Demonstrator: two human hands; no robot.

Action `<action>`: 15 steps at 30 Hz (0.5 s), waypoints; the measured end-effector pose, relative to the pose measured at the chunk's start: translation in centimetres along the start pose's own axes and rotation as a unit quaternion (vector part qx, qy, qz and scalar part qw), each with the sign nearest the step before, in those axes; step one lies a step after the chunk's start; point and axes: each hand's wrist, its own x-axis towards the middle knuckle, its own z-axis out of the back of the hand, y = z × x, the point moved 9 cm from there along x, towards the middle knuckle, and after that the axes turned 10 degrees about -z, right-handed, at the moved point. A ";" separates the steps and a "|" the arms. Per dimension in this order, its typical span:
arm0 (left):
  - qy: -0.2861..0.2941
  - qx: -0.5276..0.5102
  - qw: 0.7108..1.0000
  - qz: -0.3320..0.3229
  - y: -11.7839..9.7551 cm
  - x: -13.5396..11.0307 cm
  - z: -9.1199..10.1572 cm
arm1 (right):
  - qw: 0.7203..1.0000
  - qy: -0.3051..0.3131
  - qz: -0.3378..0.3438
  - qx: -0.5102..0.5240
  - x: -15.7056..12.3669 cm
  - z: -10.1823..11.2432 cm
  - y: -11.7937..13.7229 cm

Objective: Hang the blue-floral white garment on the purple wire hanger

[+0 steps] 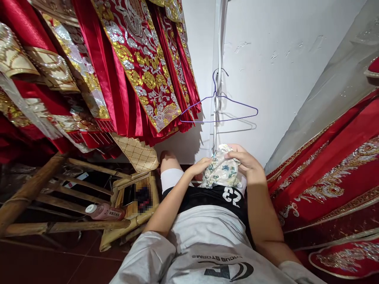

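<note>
A bunched piece of thin white cloth (223, 171) with a green and blue leafy print is held up just above my lap. My left hand (200, 166) grips its left edge, fingers closed on the fabric and partly hidden by it. At the upper right of the cloth, my right hand (243, 157) pinches a fold between thumb and fingers. What kind of garment or cloth it is cannot be made out. Straight ahead, a bare purple wire hanger (219, 114) hangs by its hook from a white vertical pole (218, 47) against the wall.
Red embroidered costumes (148, 79) hang at the left, and more red beaded garments (331, 177) at the right. Low on the left stands a bamboo chair (85, 228) with a pink bottle (105, 211) lying on it. A white wall (266, 39) closes off the front.
</note>
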 end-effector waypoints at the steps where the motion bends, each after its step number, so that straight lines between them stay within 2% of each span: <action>1: 0.041 0.060 0.997 0.005 -0.1 -0.3 0.7 | 0.999 -0.015 0.002 -0.047 0.4 0.8 1.0; 3: 0.100 0.190 0.977 0.014 -0.9 -1.0 3.2 | 0.987 -0.067 0.016 -0.148 1.3 2.8 3.1; 4: 0.104 0.255 0.961 0.015 -1.6 -1.3 5.0 | 0.974 -0.106 0.035 -0.195 1.8 4.0 4.4; 7: 0.066 0.411 0.908 0.037 -4.2 -1.5 10.9 | 0.917 -0.255 0.134 -0.275 2.9 7.8 8.6; 9: 0.055 0.478 0.873 0.083 -5.3 -1.4 14.1 | 0.873 -0.335 0.185 -0.302 4.0 9.8 10.4; 11: 0.051 0.541 0.832 0.115 -6.3 -0.7 16.4 | 0.844 -0.360 0.207 -0.340 5.9 10.7 11.0; 13: 0.057 0.589 0.797 0.122 -7.1 0.3 17.6 | 0.839 -0.335 0.196 -0.382 8.3 10.9 10.7; 15: 0.074 0.600 0.788 0.115 -7.2 1.2 17.8 | 0.842 -0.310 0.164 -0.411 9.9 11.5 9.9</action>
